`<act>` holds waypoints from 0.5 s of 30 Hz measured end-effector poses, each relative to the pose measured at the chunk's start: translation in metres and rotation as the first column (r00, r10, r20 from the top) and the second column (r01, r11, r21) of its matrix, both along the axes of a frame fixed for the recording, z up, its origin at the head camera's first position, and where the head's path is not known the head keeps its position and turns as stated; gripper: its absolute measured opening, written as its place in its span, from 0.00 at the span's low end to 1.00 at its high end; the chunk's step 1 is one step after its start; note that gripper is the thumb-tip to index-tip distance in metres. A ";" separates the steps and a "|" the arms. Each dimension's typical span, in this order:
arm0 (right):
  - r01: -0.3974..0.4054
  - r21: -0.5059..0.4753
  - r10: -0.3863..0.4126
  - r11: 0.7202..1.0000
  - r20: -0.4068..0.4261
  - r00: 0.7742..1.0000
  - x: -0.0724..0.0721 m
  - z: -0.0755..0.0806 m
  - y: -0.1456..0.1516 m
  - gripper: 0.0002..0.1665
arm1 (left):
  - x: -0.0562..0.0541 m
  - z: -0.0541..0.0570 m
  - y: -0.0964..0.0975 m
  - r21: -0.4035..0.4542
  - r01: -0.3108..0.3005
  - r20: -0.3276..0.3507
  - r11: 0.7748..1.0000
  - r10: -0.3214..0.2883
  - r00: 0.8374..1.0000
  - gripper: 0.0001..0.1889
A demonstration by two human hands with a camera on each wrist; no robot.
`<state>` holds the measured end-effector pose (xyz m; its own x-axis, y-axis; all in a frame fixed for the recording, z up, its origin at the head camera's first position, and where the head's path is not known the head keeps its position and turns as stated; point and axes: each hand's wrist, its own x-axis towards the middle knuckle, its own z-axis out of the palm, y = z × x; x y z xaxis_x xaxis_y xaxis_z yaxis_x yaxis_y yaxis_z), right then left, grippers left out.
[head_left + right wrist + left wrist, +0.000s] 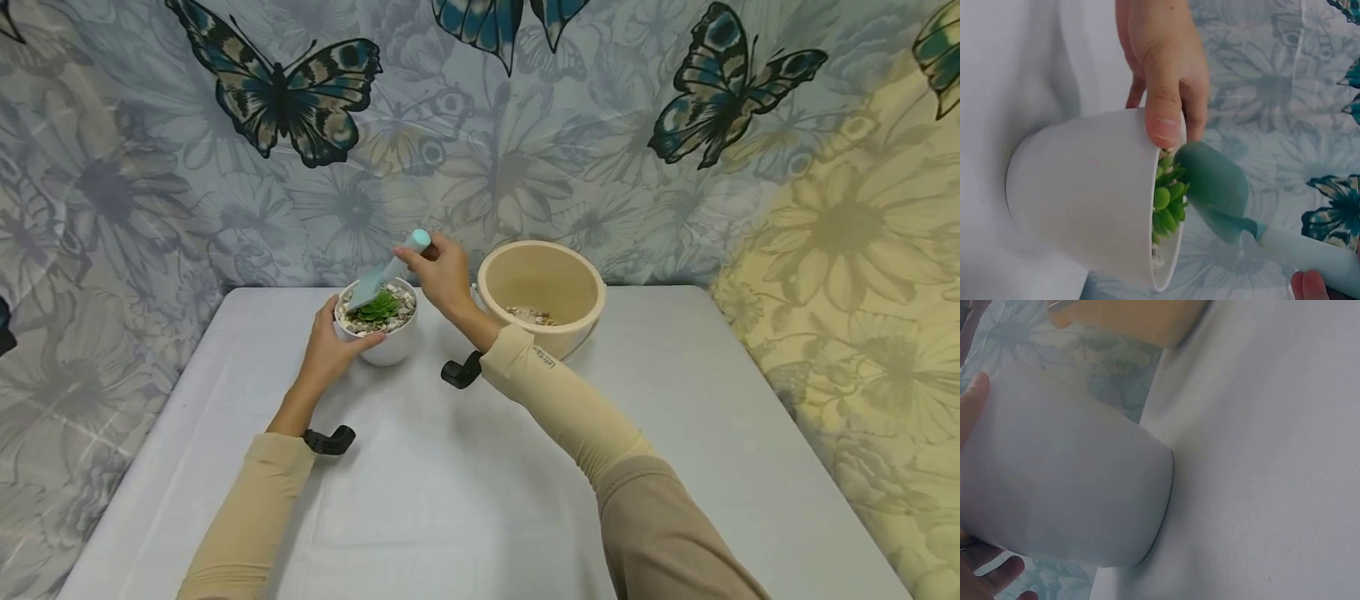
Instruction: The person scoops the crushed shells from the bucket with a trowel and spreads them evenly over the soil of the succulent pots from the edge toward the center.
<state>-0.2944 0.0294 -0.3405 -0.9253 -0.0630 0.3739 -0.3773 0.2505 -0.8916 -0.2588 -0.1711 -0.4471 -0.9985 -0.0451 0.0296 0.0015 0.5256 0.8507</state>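
A white plant pot (386, 347) stands on the table, holding a green succulent (377, 309) ringed by pale pebbles (397, 326). My left hand (330, 342) grips the pot near its rim, thumb across the front and fingers round the far left side. In the right wrist view that thumb lies on the rim of the pot (1085, 194). My right hand (444, 273) holds a light teal hand trowel (408, 254) by its handle. The trowel's blade (1219, 187) tilts down over the pot, beside the succulent's leaves; whether its tip touches the pebbles is hidden.
A larger cream bucket (585, 304) stands just right of the pot, with some pebbles (531, 316) on its bottom. My right forearm passes in front of it. The white-covered table (450, 500) meets a patterned cloth backdrop (510, 175) at the back.
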 end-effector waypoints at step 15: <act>-0.004 -0.131 0.011 0.991 0.052 0.999 -0.003 0.001 0.007 0.15 | -0.001 -0.008 -0.001 0.085 -0.014 -0.050 0.996 0.018 0.999 0.61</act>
<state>-0.2975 0.0363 -0.3393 -0.9435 -0.0242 0.3305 -0.3308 0.1280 -0.9350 -0.2596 -0.1721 -0.4549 -0.9950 -0.0655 0.0757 0.0381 0.4517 0.8914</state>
